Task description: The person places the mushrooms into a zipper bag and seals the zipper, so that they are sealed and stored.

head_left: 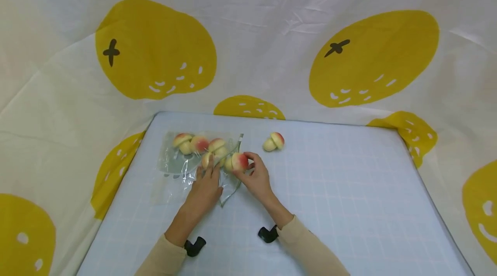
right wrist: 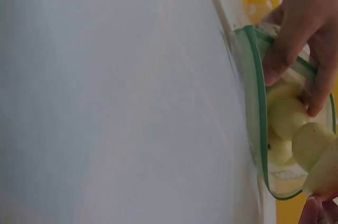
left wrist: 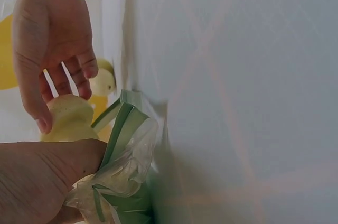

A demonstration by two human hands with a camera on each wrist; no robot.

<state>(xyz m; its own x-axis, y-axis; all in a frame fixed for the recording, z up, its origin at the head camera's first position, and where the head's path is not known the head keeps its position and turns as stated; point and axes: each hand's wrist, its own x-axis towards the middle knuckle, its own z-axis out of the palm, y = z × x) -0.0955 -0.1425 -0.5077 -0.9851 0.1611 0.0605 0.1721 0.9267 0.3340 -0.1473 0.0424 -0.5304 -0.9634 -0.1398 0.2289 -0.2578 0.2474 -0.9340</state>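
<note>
A clear zip bag with a green-edged mouth lies on the table with several cream mushrooms, their caps blushed red, in it. My left hand lies over the bag close to its mouth; in the right wrist view its thumb and a finger reach across the green rim, right at the mushrooms inside. My right hand pinches another mushroom by its cap at the mouth, its stem toward the bag. A lone mushroom lies on its side beyond my right hand.
The table has a pale checked cloth. A white curtain with yellow fruit prints stands behind and along the sides. Black wrist-camera mounts stick out below both wrists, low over the cloth.
</note>
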